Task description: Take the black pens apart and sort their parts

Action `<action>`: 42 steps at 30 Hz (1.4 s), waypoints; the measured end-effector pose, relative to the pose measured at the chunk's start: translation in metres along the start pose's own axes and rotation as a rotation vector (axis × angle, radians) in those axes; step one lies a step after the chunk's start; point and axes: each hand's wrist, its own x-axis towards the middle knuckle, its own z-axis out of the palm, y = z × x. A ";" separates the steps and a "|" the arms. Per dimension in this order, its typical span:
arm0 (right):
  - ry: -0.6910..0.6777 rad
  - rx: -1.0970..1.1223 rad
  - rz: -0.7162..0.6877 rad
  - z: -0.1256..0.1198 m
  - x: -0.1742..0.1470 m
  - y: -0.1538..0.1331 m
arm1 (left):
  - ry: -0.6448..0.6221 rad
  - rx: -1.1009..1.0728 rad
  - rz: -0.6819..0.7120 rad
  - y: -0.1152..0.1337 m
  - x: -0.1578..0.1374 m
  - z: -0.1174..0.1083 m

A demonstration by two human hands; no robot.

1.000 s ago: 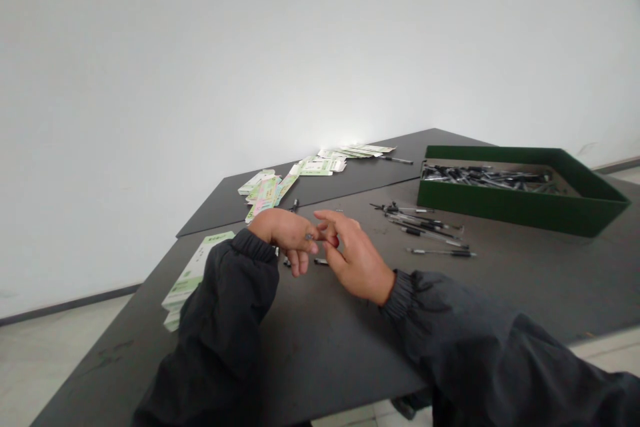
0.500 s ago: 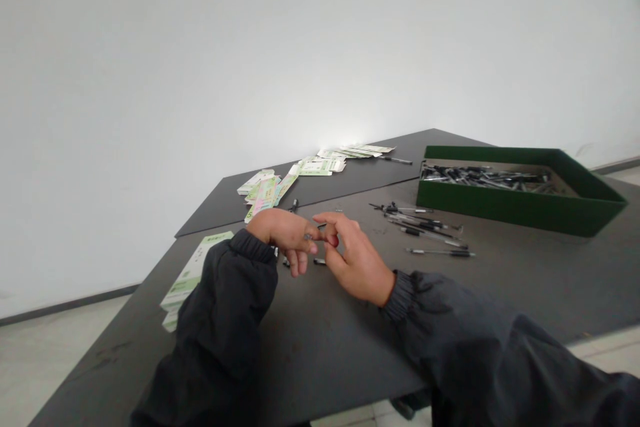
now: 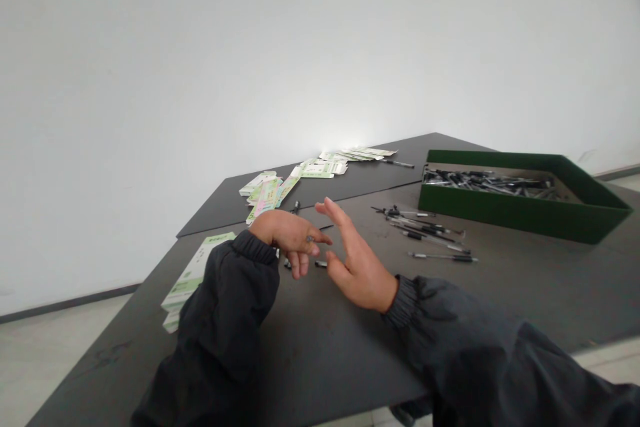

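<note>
My left hand point(image 3: 290, 240) is held palm down over the table, its index finger stretched out to the right and the other fingers hanging loosely. A small grey thing point(image 3: 311, 239) shows at that index finger; I cannot make out what it is. Facing it is my right hand point(image 3: 363, 270), open, with its fingers straight, the thumb apart and nothing in it. The hands are close together with a narrow gap between them. Partly hidden behind and below the left hand lie several pens, among them a dark one point(image 3: 296, 207) and another point(image 3: 321, 264).
On the right stands a green box point(image 3: 505, 217) filled with pens point(image 3: 485, 180). Loose pens point(image 3: 425, 230) lie before it. Flattened green-and-white cartons point(image 3: 317, 168) spread along the back, and a carton stack point(image 3: 197, 267) sits at the left. One pen point(image 3: 399, 163) lies far back.
The fingers of my right hand have let go of my left index finger and straightened, leaving a gap. My left hand stays nearly in place. The view has shifted slightly.
</note>
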 end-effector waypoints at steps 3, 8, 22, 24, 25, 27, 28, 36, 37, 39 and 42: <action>0.031 -0.030 0.025 0.000 0.000 0.001 | 0.007 -0.019 -0.012 0.000 0.002 0.000; 0.059 -0.115 0.108 0.001 -0.001 0.008 | -0.010 -0.028 -0.011 -0.004 0.005 -0.001; -0.010 -0.077 0.073 0.000 0.000 0.004 | 0.001 -0.019 -0.050 0.003 0.002 0.000; -0.002 -0.114 0.113 0.001 -0.001 0.006 | 0.020 -0.048 -0.070 0.004 0.002 0.000; -0.001 -0.119 0.121 0.001 -0.001 0.007 | 0.027 -0.056 -0.080 0.004 0.002 0.001; -0.003 -0.104 0.113 0.001 -0.001 0.009 | 0.043 -0.067 -0.096 0.004 0.003 0.002; 0.002 -0.090 0.100 0.002 -0.001 0.010 | 0.049 -0.074 -0.100 0.004 0.003 0.002; -0.059 0.059 0.033 0.001 -0.003 0.009 | 0.020 0.001 -0.070 0.003 0.001 0.000; -0.080 0.069 0.020 0.001 -0.003 0.008 | 0.013 0.027 -0.076 0.003 0.001 -0.001; -0.088 0.059 0.009 0.001 -0.002 0.006 | 0.005 0.056 -0.069 0.002 0.001 -0.001; -0.011 -0.015 0.067 0.001 -0.003 0.007 | 0.010 0.033 -0.044 0.002 0.003 -0.001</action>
